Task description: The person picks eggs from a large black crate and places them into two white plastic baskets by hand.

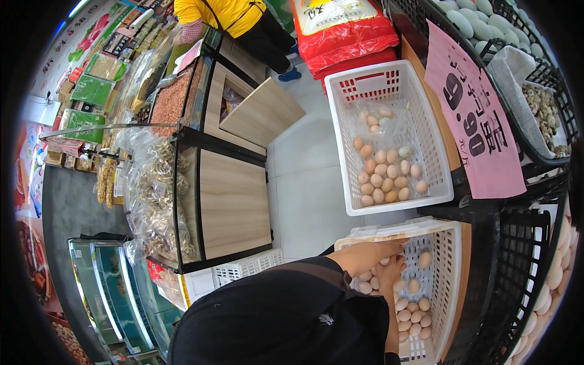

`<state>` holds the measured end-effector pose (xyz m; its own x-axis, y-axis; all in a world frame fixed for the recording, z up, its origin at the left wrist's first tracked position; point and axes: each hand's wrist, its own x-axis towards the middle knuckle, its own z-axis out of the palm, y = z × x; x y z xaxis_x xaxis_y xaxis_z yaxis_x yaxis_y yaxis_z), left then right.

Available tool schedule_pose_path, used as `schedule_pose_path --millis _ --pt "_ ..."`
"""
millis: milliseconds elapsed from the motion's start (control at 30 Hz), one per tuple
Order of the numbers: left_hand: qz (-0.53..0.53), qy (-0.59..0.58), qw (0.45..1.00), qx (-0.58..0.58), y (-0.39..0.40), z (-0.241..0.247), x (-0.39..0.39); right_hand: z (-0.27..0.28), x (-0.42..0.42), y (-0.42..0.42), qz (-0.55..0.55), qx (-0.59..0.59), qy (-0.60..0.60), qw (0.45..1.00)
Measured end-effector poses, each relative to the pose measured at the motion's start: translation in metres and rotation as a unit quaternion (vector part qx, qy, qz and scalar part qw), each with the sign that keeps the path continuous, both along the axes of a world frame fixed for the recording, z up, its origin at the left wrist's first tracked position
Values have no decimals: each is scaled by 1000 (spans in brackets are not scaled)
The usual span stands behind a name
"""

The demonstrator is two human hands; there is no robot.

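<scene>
Both of my hands are inside the near white plastic basket (449, 292), close to its far rim. My left hand (381, 251) reaches in from the left, palm down, its fingertips hidden from me. Just below it my right hand (392, 272) has bent fingers. A pale egg (384, 261) shows between the two hands; whether either one grips it I cannot tell. Several light brown eggs (414, 317) lie in the lower part of this basket. Two more, an upper egg (424, 260) and a lower egg (414, 286), sit apart from them on the right.
Beyond stands another white basket (337, 150) with brown and greenish eggs. Red sacks (346, 41) are stacked behind it. On the right are a pink price sign (474, 118) and black egg crates (520, 255). A cabinet door (269, 112) juts into the aisle near a person in yellow (237, 18).
</scene>
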<state>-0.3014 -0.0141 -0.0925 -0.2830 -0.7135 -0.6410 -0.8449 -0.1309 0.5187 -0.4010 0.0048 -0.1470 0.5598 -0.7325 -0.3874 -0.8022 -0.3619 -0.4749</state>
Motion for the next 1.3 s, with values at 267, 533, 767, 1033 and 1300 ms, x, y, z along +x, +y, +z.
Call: schedule_pose_path --millis 267,533,767,1033,1300 --pt "-21 -1 1000 10 -3 -1 0 -27 -28 -27 106 -2 -122 987" --pt "-17 -24 999 14 6 1 8 -13 -28 -22 128 42 -203 970" --pt "-35 -37 999 -14 22 -9 16 -18 -31 -16 146 -25 -261 954" --pt "-80 -73 992 -60 30 -6 46 4 -42 -21 -134 106 -316 933" --pt "-30 -100 994 39 18 -17 25 -2 -82 -53 -164 -12 -126 978"
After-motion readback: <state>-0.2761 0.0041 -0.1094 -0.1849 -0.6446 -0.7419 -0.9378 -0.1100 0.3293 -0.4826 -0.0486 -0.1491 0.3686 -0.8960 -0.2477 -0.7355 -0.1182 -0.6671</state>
